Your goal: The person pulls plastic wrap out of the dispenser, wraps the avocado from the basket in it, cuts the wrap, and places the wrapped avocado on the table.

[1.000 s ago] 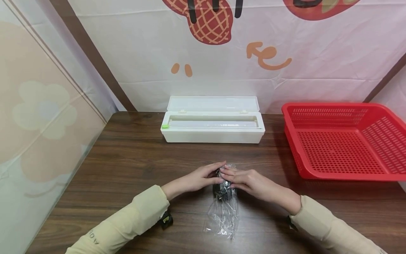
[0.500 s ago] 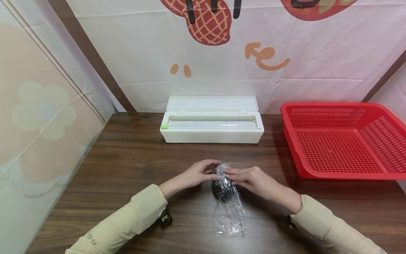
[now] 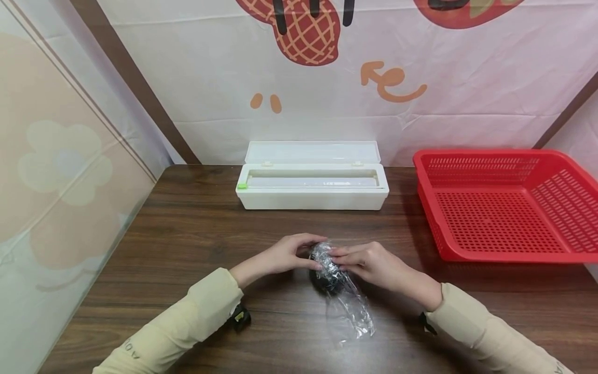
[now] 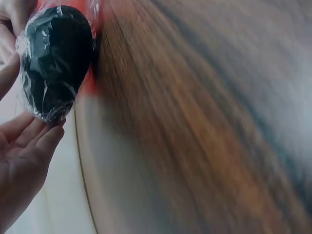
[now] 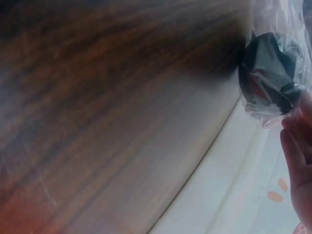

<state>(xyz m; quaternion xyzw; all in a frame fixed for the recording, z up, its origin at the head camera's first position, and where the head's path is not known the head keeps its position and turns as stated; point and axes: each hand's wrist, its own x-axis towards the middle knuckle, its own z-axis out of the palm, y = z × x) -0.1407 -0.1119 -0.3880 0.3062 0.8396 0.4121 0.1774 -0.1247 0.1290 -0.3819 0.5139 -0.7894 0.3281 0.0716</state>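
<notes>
A small dark rounded object [image 3: 324, 274] wrapped in clear plastic film sits on the brown wooden table [image 3: 196, 244] in the head view. My left hand [image 3: 291, 253] holds it from the left, fingers curled over its top. My right hand [image 3: 362, 262] grips it from the right and pinches the film. A loose tail of film [image 3: 352, 314] trails toward me and to the right. The left wrist view shows the wrapped dark object [image 4: 56, 61] above my left fingers [image 4: 29, 141]. In the right wrist view the wrapped object [image 5: 270, 73] lies by my right fingertips [image 5: 297, 146].
A white plastic-wrap dispenser box [image 3: 312, 182] stands with its lid up at the back of the table. A red perforated basket [image 3: 506, 205] stands at the right. Printed cloth hangs behind and to the left. A small black and yellow device [image 3: 240, 317] is at my left wrist.
The loose film tail has swung from pointing toward me to pointing right and toward me. Both hands have turned the wrapped object slightly and curled tighter over it.
</notes>
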